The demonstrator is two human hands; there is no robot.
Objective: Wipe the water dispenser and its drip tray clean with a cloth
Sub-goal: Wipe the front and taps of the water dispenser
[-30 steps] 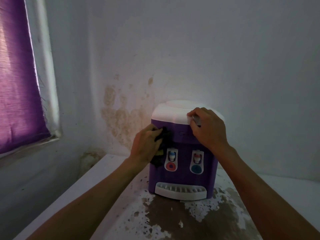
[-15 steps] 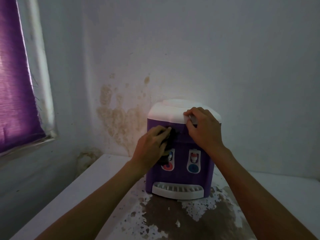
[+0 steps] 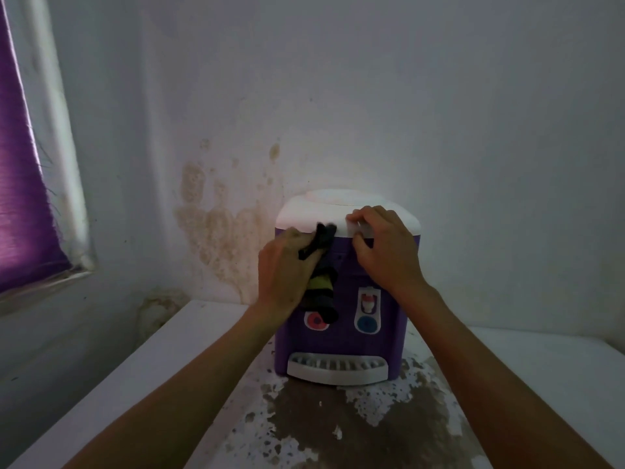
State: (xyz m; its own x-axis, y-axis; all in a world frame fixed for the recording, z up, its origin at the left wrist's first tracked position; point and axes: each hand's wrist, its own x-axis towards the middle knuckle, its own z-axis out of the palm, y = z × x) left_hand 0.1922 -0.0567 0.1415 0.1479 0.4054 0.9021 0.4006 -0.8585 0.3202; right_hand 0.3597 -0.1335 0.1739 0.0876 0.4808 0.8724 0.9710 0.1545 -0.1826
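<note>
A small purple water dispenser [image 3: 341, 346] with a white top stands on a white table against the wall. Its white slotted drip tray [image 3: 336, 367] sits at the bottom front. My left hand [image 3: 284, 272] grips a dark cloth [image 3: 321, 265] with a yellow-green patch and presses it on the upper left of the purple front, just under the white top. The cloth hangs down over the left tap. My right hand [image 3: 385, 252] grips the front edge of the white top, fingers curled over it. The right tap with a blue button [image 3: 367, 322] is uncovered.
The white table [image 3: 152, 384] has worn brown patches [image 3: 338, 431] in front of the dispenser. A stained white wall [image 3: 220, 231] stands close behind. A window with a purple curtain [image 3: 20, 198] is at the left.
My left hand has moved the cloth up the dispenser's front, from beside the left tap to just under the white top. My right hand has stayed on the top's edge.
</note>
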